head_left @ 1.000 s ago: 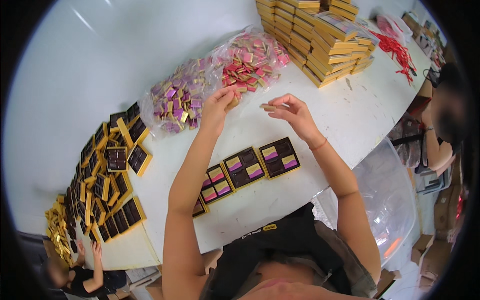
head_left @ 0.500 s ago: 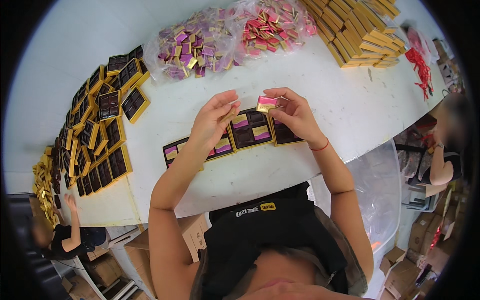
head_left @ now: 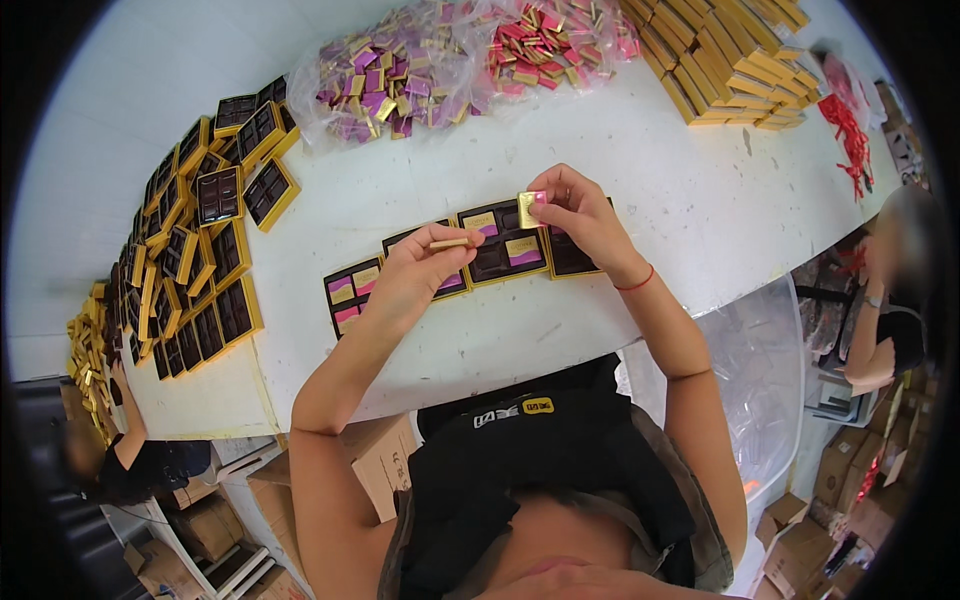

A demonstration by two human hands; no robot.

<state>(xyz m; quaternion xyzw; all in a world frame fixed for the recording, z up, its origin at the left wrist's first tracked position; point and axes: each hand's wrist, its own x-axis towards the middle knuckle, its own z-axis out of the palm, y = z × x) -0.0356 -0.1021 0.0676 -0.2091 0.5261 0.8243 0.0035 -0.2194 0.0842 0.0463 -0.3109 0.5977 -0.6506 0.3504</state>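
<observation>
My right hand [head_left: 585, 225] pinches a pink-and-gold wrapped chocolate [head_left: 532, 210] between thumb and fingers, above the far edge of a box. In my left hand [head_left: 405, 285] is another wrapped chocolate [head_left: 450, 243], seen edge-on, so its colour is unclear. Under both hands runs a row of gold-edged boxes with dark brown compartments. The leftmost box [head_left: 345, 275] has purple and pink pieces in it; my left hand partly covers the second box. In the third box [head_left: 490, 265], two purple-and-gold pieces sit diagonally opposite. My right hand hides part of the rightmost box [head_left: 570, 258].
Dark-trayed boxes [head_left: 220, 195] are piled at the left. Clear bags of purple pieces [head_left: 380, 85] and pink pieces [head_left: 540, 45] lie at the back. Stacked gold boxes [head_left: 720, 60] and red ribbons [head_left: 850, 140] are at far right. Other people stand at both sides.
My left hand has come down toward the second box, its chocolate now showing edge-on. My right hand has shifted slightly left, and the chocolate in it has turned.
</observation>
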